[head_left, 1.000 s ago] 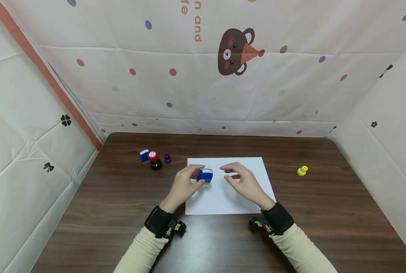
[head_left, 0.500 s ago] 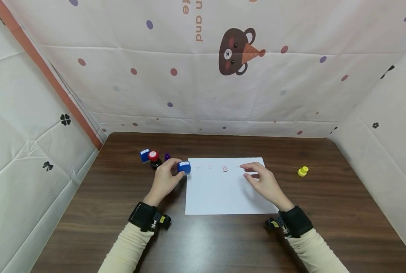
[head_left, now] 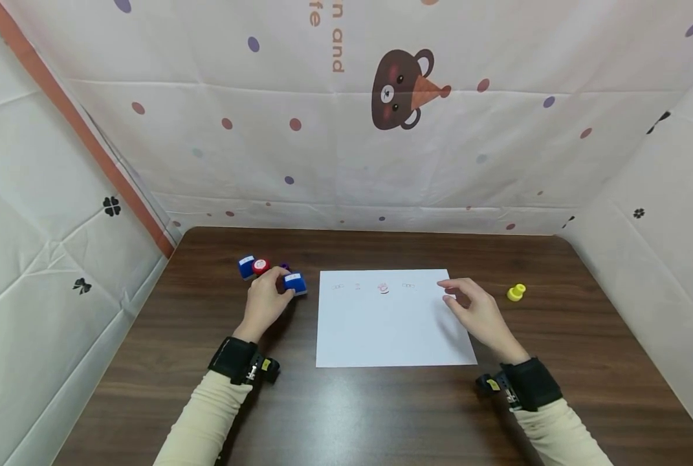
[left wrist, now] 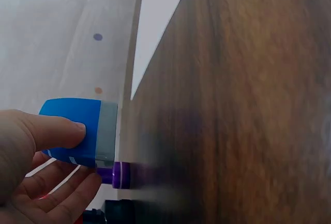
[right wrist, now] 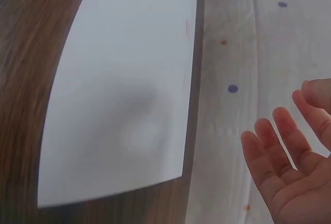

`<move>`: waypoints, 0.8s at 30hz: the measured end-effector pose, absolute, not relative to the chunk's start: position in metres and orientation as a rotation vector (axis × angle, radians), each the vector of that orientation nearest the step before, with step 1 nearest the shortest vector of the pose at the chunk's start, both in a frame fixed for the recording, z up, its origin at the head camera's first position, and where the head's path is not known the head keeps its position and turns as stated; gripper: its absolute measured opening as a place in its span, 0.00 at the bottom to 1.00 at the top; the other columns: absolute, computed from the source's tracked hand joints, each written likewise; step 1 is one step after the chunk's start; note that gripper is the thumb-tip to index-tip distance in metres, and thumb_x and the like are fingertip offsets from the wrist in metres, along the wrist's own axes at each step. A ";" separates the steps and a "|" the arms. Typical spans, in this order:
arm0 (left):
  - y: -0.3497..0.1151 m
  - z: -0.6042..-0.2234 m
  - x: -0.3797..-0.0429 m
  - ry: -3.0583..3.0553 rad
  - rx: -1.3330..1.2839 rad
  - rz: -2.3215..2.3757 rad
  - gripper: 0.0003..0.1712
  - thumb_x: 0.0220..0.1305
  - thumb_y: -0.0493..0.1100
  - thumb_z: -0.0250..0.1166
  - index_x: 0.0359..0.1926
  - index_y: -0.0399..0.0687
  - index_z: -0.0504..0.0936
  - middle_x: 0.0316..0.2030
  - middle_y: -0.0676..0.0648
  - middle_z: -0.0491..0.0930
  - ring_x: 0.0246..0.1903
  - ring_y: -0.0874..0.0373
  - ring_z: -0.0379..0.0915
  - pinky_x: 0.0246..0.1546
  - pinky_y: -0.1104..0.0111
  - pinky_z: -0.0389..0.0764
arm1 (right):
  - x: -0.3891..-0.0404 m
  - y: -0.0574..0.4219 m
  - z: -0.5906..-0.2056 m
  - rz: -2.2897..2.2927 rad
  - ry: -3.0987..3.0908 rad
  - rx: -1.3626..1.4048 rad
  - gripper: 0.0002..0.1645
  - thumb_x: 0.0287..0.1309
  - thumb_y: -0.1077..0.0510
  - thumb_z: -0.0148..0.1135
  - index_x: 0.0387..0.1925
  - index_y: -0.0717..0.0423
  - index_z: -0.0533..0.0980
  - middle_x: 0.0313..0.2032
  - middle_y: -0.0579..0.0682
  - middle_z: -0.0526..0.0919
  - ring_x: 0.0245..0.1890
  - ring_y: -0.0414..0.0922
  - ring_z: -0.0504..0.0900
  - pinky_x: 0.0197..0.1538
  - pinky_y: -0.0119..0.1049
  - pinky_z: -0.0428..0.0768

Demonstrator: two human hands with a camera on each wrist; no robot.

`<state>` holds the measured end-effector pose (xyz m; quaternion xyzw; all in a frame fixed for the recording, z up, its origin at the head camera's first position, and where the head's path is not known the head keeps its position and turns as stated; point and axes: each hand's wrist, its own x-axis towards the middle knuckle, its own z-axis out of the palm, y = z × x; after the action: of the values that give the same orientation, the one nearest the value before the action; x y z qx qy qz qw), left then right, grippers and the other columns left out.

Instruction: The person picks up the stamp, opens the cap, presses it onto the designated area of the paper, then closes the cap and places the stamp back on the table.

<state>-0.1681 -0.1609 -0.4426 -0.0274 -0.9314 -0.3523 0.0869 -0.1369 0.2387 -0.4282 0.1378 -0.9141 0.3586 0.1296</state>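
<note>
My left hand (head_left: 261,304) pinches a blue stamp (head_left: 295,283) with a grey base between thumb and fingers, left of the white paper (head_left: 387,330). In the left wrist view the thumb lies on the flat side of this blue stamp (left wrist: 77,109), and a small purple stamp (left wrist: 121,175) shows just past its base. Over the paper's right edge, my right hand (head_left: 481,317) hovers with relaxed fingers and nothing in them. The right wrist view has that hand (right wrist: 289,182) with its fingers spread. A row of small reddish prints (head_left: 384,288) runs along the paper's upper part.
Beyond the left hand, a second blue stamp (head_left: 246,266) stands beside a red-topped stamp (head_left: 260,266), whose dark base is hidden by the hand. A yellow stamp (head_left: 516,292) stands on the right of the brown table (head_left: 369,421). Patterned cloth (head_left: 323,155) encloses the back and sides.
The left hand has carried the blue stamp leftward from above the paper to near the other stamps. The right hand has moved right, uncovering the row of prints.
</note>
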 end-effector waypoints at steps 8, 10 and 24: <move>-0.165 -0.445 -0.174 -2.824 -0.067 -0.958 0.21 0.52 0.37 0.69 0.47 0.41 0.74 0.48 0.37 0.78 0.46 0.42 0.77 0.51 0.51 0.75 | -0.135 0.246 -0.425 1.056 -2.661 0.404 0.18 0.53 0.67 0.62 0.47 0.57 0.76 0.43 0.56 0.78 0.46 0.56 0.79 0.46 0.51 0.79; -0.165 -0.446 -0.175 -2.830 -0.067 -0.950 0.20 0.51 0.37 0.69 0.46 0.41 0.75 0.47 0.37 0.79 0.46 0.42 0.77 0.51 0.50 0.75 | -0.135 0.247 -0.424 1.055 -2.663 0.403 0.18 0.53 0.67 0.62 0.48 0.57 0.76 0.43 0.56 0.78 0.45 0.55 0.79 0.46 0.50 0.79; -0.165 -0.445 -0.173 -2.864 -0.076 -0.976 0.22 0.52 0.36 0.69 0.49 0.42 0.75 0.49 0.37 0.78 0.47 0.42 0.76 0.50 0.49 0.75 | -0.134 0.254 -0.426 1.019 -2.675 0.410 0.18 0.55 0.66 0.61 0.49 0.57 0.75 0.44 0.55 0.78 0.45 0.50 0.78 0.44 0.46 0.80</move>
<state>-0.1734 -0.1648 -0.4450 -0.0252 -0.9447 -0.3219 0.0574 -0.1343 0.2538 -0.4265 0.1405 -0.9179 0.3497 0.1244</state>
